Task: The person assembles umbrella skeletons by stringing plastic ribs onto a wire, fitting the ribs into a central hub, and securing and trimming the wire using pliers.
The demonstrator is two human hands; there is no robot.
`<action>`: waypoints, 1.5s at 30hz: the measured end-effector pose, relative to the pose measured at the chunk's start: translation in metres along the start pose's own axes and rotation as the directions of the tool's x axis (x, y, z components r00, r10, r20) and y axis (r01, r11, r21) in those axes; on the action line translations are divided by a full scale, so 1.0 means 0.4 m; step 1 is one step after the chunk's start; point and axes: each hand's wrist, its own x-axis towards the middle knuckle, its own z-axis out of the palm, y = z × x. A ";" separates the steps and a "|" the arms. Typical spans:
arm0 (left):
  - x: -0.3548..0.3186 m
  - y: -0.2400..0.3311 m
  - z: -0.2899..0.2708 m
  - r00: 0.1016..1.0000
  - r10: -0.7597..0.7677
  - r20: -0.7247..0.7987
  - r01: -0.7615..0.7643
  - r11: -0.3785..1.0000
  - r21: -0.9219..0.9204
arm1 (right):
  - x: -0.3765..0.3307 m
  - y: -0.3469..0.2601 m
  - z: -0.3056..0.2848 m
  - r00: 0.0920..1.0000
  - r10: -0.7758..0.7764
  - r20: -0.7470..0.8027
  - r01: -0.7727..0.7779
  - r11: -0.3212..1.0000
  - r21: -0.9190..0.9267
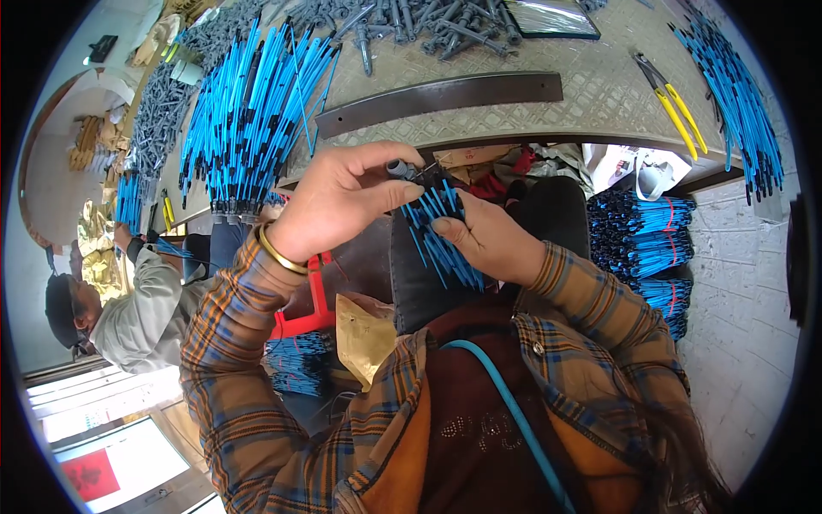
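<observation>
My left hand (338, 197), with a gold bangle at the wrist, pinches a grey plastic fitting (399, 170) between thumb and fingers. Just to its right, my right hand (497, 242) is closed around a bunch of thin blue rods with black ends (443, 248). The fitting sits by the black tops of that bunch; whether a rod is inside it I cannot tell. Both hands are in front of the table's near edge, above my lap.
The table (591, 103) bears a curved dark strip (445, 101), yellow-handled pliers (676, 107), a pile of grey fittings (419, 21) and blue rods (257, 111). Tied rod bundles (659, 231) are stacked at right. A co-worker (145, 300) sits at left; a red frame (317, 300) stands below.
</observation>
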 end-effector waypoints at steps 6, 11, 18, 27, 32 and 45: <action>0.025 0.017 -0.034 0.970 -0.083 0.229 0.075 0.996 0.044 | 0.030 0.029 -0.047 0.922 0.020 0.386 -0.110 0.971 0.213; 0.022 -0.011 -0.033 0.966 -0.017 0.258 0.038 0.997 -0.074 | 0.045 0.032 -0.051 0.861 0.045 0.506 -0.210 0.939 0.273; 0.007 -0.056 0.005 0.998 0.049 0.039 -0.042 0.983 -0.176 | 0.039 0.050 -0.010 0.927 0.058 0.371 -0.147 0.965 0.216; 0.004 -0.051 -0.021 0.998 -0.033 0.048 0.044 0.970 -0.238 | 0.011 0.011 0.032 0.996 0.085 -0.029 -0.090 0.954 -0.287; 0.008 -0.056 -0.044 0.994 -0.059 0.095 0.085 0.950 -0.302 | 0.072 0.063 -0.021 0.933 0.086 0.350 -0.091 0.996 -0.001; 0.001 -0.180 0.114 0.954 0.028 -0.299 -0.179 0.854 -0.489 | 0.067 0.071 -0.012 0.926 0.095 0.366 -0.136 0.987 0.088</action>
